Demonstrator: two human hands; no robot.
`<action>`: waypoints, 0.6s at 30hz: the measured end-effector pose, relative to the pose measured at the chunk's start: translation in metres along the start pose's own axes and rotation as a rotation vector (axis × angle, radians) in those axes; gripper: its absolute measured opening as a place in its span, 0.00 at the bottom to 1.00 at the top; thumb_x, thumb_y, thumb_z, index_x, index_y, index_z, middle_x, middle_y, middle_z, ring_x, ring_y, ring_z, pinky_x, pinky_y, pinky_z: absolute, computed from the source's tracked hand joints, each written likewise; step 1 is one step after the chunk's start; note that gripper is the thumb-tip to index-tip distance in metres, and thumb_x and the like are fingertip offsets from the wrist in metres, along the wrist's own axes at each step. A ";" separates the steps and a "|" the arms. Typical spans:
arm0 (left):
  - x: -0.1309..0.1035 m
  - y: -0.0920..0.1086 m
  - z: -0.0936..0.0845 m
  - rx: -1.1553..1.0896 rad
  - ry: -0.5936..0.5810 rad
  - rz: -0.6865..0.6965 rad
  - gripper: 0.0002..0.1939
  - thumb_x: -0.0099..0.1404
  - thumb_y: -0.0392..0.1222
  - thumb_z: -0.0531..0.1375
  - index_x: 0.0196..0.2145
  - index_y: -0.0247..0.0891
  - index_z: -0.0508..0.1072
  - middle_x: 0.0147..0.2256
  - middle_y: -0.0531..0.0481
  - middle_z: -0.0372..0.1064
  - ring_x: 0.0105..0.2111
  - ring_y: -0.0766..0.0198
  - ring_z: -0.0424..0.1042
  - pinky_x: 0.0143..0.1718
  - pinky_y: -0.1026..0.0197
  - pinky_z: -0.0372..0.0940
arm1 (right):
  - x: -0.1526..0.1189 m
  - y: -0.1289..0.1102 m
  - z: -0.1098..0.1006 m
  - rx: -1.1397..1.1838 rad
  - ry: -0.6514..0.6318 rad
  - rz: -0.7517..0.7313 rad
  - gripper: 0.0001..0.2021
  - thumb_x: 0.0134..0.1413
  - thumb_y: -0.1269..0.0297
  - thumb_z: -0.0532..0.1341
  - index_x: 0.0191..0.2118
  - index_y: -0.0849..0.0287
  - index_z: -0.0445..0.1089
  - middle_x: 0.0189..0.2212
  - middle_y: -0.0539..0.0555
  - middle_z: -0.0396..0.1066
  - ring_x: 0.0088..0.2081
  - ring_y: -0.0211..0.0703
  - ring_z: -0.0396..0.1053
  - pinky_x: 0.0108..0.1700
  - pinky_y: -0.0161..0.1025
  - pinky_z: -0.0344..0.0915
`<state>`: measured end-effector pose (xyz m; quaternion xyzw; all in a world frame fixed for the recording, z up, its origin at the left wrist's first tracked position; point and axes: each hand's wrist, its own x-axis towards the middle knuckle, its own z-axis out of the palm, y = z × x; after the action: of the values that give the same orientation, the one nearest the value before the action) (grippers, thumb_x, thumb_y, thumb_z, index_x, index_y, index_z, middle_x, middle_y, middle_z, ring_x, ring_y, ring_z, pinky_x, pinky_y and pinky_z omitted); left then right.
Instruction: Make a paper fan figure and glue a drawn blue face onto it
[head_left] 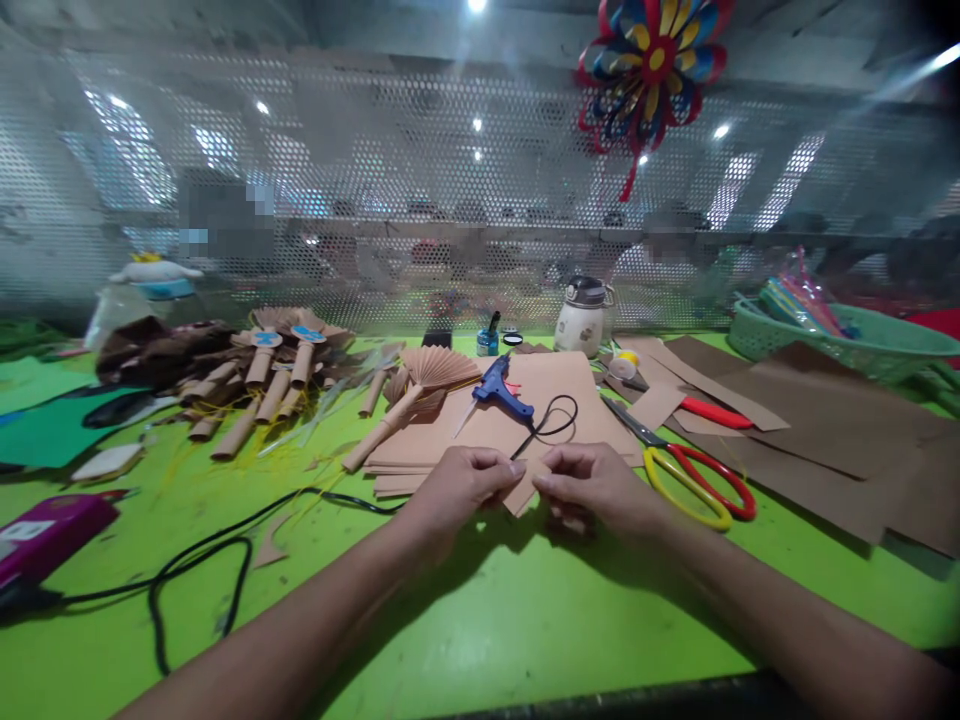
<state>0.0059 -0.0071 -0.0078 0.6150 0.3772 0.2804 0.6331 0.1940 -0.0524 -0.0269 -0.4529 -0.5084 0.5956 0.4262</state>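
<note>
A small piece of brown paper [520,494] is held between my two hands, above the green table. My left hand [472,480] pinches its left side between thumb and fingers. On the other side, my right hand [592,484] grips the right edge with its fingertips. Just beyond them, a blue glue gun [501,390] lies on a stack of brown paper sheets [570,380]. A pleated paper fan [439,370] with a rolled handle rests at the left of that stack. Scissors [694,470] with red and yellow handles lie right of my right hand.
Several rolled paper handles [274,380] are heaped at the left. A purple tool [56,540] with a black cord sits at the near left. Dark brown sheets [817,420] and a green basket [885,335] occupy the right. A white bottle [581,320] stands by the perforated screen [375,200].
</note>
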 end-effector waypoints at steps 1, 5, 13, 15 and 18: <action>0.000 0.000 0.000 0.020 -0.017 -0.005 0.17 0.56 0.48 0.63 0.18 0.35 0.66 0.16 0.57 0.55 0.19 0.70 0.50 0.24 0.63 0.46 | 0.000 0.000 -0.001 0.015 0.010 -0.001 0.14 0.49 0.55 0.67 0.29 0.61 0.67 0.16 0.45 0.65 0.13 0.27 0.53 0.15 0.29 0.48; 0.000 0.000 0.001 0.030 -0.079 -0.035 0.15 0.57 0.48 0.63 0.22 0.34 0.71 0.18 0.52 0.65 0.20 0.69 0.56 0.25 0.63 0.48 | 0.003 0.001 -0.004 0.034 0.063 -0.011 0.14 0.48 0.54 0.67 0.29 0.61 0.69 0.16 0.47 0.67 0.15 0.28 0.57 0.17 0.28 0.50; 0.000 -0.002 0.004 0.013 -0.116 -0.047 0.14 0.56 0.48 0.65 0.23 0.34 0.71 0.21 0.48 0.70 0.20 0.68 0.61 0.25 0.64 0.49 | 0.004 -0.001 -0.004 0.042 0.083 -0.025 0.15 0.49 0.53 0.67 0.29 0.61 0.68 0.15 0.46 0.67 0.13 0.29 0.58 0.15 0.28 0.52; 0.000 -0.003 0.004 -0.008 -0.107 -0.031 0.14 0.57 0.48 0.64 0.23 0.34 0.70 0.21 0.48 0.70 0.20 0.68 0.62 0.25 0.64 0.50 | 0.004 -0.002 -0.003 0.018 0.080 -0.025 0.16 0.52 0.51 0.64 0.28 0.61 0.67 0.15 0.46 0.67 0.13 0.29 0.58 0.15 0.28 0.52; 0.002 -0.003 0.004 -0.028 -0.069 -0.014 0.15 0.58 0.49 0.64 0.24 0.35 0.69 0.21 0.48 0.71 0.20 0.68 0.62 0.25 0.65 0.52 | 0.002 -0.004 -0.002 -0.009 0.064 -0.026 0.20 0.55 0.48 0.60 0.25 0.61 0.65 0.15 0.47 0.65 0.14 0.29 0.58 0.15 0.28 0.52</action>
<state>0.0101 -0.0081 -0.0115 0.6127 0.3554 0.2601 0.6562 0.1958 -0.0491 -0.0239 -0.4670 -0.5029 0.5730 0.4479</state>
